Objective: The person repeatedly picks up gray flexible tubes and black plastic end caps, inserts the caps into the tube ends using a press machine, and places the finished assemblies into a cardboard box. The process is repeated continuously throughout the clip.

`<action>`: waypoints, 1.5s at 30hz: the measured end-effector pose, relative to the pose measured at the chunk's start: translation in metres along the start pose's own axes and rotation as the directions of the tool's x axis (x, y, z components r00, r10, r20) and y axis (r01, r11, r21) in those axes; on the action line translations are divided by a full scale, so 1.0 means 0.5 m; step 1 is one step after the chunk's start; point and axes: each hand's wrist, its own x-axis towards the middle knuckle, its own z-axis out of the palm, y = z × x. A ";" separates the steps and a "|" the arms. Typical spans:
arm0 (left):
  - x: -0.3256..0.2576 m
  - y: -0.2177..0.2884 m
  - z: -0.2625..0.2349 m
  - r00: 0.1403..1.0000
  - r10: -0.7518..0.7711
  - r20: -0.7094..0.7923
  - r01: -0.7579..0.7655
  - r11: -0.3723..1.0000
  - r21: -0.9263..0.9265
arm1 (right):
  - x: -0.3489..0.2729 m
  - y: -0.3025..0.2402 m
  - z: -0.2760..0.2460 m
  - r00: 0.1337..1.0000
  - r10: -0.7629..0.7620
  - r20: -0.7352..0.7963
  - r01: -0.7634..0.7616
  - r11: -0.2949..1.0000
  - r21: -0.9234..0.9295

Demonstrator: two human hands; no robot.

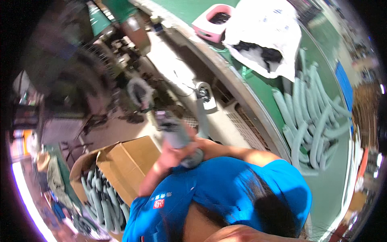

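Close in front of my blue shirt, a thick grey tube [175,135] stands up with a dark band near its far end. Fingers of my left hand [172,155] are wrapped round its lower part. My right hand [197,144] lies against the tube's right side, partly hidden behind it and smeared by motion, so its grip is unclear. To the right, a pile of similar grey-green tubes [318,109] lies on the green table [266,99].
A cardboard box [131,163] with several grey tubes stands at the lower left. On the table are a pink container [201,29] with dark pieces inside and a white bag [268,24] of black items. A white device [206,97] sits left of the table edge.
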 end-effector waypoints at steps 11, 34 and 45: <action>0.002 0.103 -0.035 0.919 0.082 0.385 0.163 0.810 -0.563 | -0.119 0.243 -0.648 0.201 -0.411 -0.889 -0.730 0.542 -0.415; 0.010 0.091 -0.030 0.905 -0.270 0.328 0.315 0.945 -0.091 | 0.007 -0.268 -0.352 0.996 -0.060 -0.060 0.066 0.993 0.098; -0.087 0.096 -0.066 0.951 -0.247 0.185 0.292 0.916 -0.276 | 0.120 -0.328 -0.281 0.959 -0.257 0.124 0.278 0.937 -0.209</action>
